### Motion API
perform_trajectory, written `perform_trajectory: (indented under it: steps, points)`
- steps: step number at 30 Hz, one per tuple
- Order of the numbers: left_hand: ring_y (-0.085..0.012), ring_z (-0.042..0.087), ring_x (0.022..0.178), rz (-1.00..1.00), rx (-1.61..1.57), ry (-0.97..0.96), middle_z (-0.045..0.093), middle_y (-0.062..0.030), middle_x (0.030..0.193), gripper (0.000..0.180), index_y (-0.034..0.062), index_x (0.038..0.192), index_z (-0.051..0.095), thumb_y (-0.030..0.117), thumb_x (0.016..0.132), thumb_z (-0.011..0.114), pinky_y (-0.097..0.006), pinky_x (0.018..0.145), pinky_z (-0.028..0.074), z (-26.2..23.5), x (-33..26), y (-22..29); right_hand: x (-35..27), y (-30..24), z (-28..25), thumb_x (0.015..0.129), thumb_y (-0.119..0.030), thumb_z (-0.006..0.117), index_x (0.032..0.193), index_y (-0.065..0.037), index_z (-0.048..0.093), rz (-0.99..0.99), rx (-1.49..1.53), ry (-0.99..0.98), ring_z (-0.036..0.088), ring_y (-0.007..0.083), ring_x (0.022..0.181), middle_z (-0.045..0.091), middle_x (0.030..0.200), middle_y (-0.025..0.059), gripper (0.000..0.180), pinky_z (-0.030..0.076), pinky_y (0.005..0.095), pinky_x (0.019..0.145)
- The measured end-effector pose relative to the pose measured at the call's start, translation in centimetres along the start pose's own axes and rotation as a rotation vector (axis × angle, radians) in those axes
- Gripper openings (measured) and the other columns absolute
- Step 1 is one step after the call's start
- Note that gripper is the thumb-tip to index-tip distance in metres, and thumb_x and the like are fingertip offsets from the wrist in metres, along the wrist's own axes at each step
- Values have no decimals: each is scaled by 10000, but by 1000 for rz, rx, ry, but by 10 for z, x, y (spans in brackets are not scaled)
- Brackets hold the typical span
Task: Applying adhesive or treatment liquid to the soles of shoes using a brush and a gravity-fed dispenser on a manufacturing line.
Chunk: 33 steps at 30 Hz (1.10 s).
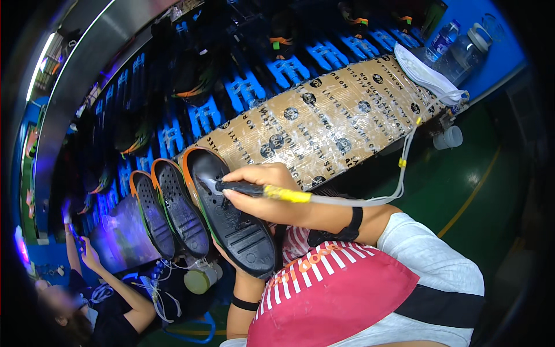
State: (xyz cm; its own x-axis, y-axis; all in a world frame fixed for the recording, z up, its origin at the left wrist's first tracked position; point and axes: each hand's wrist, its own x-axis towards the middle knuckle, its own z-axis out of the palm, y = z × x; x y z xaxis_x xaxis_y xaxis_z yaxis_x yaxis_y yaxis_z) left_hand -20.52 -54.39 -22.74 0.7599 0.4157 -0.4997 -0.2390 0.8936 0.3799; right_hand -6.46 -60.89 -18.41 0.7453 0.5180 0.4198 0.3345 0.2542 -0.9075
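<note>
A black shoe sole (231, 222) with an orange rim at its far end is tilted up in front of me, its holed inner face towards me. My left hand (224, 254) holds it from beneath, with most of the fingers hidden. My right hand (269, 179) is closed around a hose-fed brush (248, 188) with a black front part and yellow tape. The brush tip touches the sole's far half, where a wet, whitish patch shows. Two similar soles (180, 211) (153, 217) stand side by side just to the left.
A cardboard-covered bench (347, 115) runs along the conveyor with blue racks (245, 92). A clear hose (370, 202) loops right from the brush. Bottles (444, 39) and a white cup (448, 139) are at the right. Another person (110, 277) works at the lower left, near a jar (198, 280).
</note>
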Motion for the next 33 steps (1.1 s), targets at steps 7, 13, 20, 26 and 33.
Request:
perform_trajectory:
  steps: [7, 13, 20, 26, 33]
  points:
    - [-347, 555, 1016, -8, 56, 17, 496, -158, 1238, 880, 134, 1341, 364, 757, 733, 233, -480, 840, 472, -19, 11, -5, 7, 22, 26, 723, -100, 671, 861, -17, 615, -235, -313, 117, 622, 271, 599, 618, 685, 133, 171, 492, 314, 526]
    - [-340, 522, 1068, -42, -1, -324, 477, -152, 1261, 890, 133, 1346, 358, 767, 733, 234, -488, 892, 435, -29, 11, -3, 7, 18, 23, 712, -111, 685, 876, -24, 637, -205, -43, -34, 635, 238, 622, 644, 719, 114, 193, 495, 314, 562]
    - [-326, 461, 1151, -72, 37, -499, 426, -136, 1320, 883, 127, 1355, 350, 765, 752, 259, -485, 963, 381, -27, 11, -6, 13, 14, 15, 721, -110, 681, 870, -10, 630, -229, -166, 149, 640, 260, 646, 646, 752, 132, 186, 494, 310, 570]
    - [-318, 404, 1202, -32, 72, -542, 393, -110, 1352, 882, 138, 1374, 323, 764, 753, 297, -473, 1009, 323, -46, 18, 0, 16, 9, 18, 718, -173, 665, 835, -20, 633, -162, -37, -50, 625, 278, 655, 630, 716, 137, 196, 490, 345, 596]
    - [-296, 317, 1274, 50, -52, -429, 301, -78, 1420, 906, 152, 1412, 248, 759, 748, 354, -456, 1059, 246, -60, 20, 6, 18, 6, 12, 721, -141, 663, 849, -22, 628, -202, -134, 106, 626, 267, 653, 630, 726, 136, 178, 492, 334, 584]
